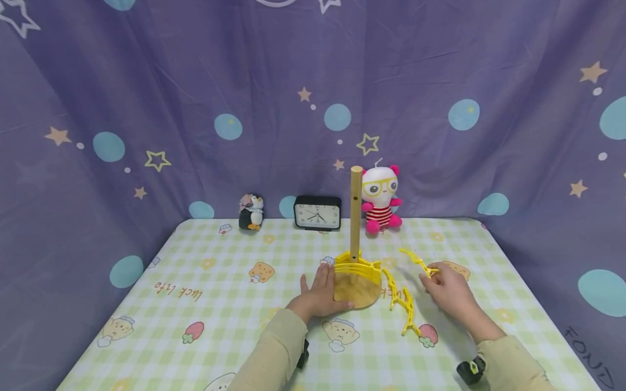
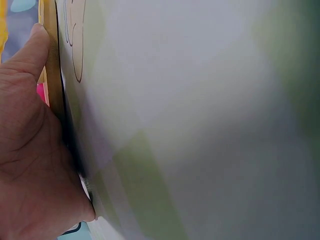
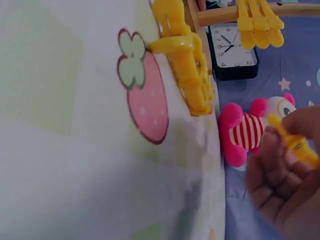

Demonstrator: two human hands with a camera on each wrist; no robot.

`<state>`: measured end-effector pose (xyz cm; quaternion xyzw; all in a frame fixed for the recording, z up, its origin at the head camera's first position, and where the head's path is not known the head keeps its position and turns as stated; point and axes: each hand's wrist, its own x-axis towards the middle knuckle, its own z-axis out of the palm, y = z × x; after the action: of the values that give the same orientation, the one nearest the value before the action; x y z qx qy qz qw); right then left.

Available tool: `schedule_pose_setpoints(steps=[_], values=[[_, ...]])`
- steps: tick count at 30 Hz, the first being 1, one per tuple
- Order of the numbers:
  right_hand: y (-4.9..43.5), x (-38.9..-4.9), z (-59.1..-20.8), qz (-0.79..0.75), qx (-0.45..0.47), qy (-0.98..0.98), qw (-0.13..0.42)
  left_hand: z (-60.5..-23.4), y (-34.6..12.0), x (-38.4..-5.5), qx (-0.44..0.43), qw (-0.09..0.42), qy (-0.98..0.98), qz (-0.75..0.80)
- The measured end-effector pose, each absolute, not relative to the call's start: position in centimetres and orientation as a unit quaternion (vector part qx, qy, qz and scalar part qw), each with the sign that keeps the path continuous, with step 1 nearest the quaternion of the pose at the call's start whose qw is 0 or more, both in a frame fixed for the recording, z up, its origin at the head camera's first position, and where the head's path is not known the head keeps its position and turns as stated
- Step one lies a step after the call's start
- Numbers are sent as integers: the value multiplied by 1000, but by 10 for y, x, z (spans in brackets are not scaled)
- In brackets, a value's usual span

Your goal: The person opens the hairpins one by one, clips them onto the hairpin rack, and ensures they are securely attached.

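Observation:
A round wooden base (image 1: 359, 293) carries an upright wooden post (image 1: 356, 212), with curved yellow plastic bars (image 1: 359, 269) around the post's lower part. My left hand (image 1: 318, 296) rests against the base's left side, fingers extended and thumb lying across its front edge. In the left wrist view, the thumb (image 2: 35, 52) touches the wooden rim. To the right, my right hand (image 1: 450, 290) pinches a thin, curved yellow plastic piece (image 1: 415, 259) above the table. Between that hand and the base lie more jointed yellow pieces (image 1: 403, 307), seen close up in the right wrist view.
Along the back of the table stand a small penguin toy (image 1: 251, 212), a black alarm clock (image 1: 317, 213) and a pink-and-white plush toy (image 1: 381, 201). Behind them hangs a purple curtain (image 1: 274, 70). A green checked cloth (image 1: 235, 336) covers the table.

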<state>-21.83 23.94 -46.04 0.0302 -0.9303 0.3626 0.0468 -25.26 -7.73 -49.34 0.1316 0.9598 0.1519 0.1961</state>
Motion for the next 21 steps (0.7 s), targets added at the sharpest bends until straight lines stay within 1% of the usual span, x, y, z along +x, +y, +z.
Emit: schedule_pose_setpoints(steps=[4,7,10,12,17,21], values=[[234,-215,-451,394,47,-914,88,-505,-78,-259,132,189,961,151],[230,-213,-446,382,68,-913,129,-507,-78,-261,132,187,962,150],[226,-210,-440,354,81,-919,155,-506,-78,-260,130,188,962,152],[223,-209,-436,356,88,-919,144,-505,-78,-260,128,190,961,153],[215,-207,-430,358,121,-921,91,-503,-78,-259,125,193,961,155],[211,-205,-429,322,164,-928,86,-501,-77,-257,125,192,961,156]])
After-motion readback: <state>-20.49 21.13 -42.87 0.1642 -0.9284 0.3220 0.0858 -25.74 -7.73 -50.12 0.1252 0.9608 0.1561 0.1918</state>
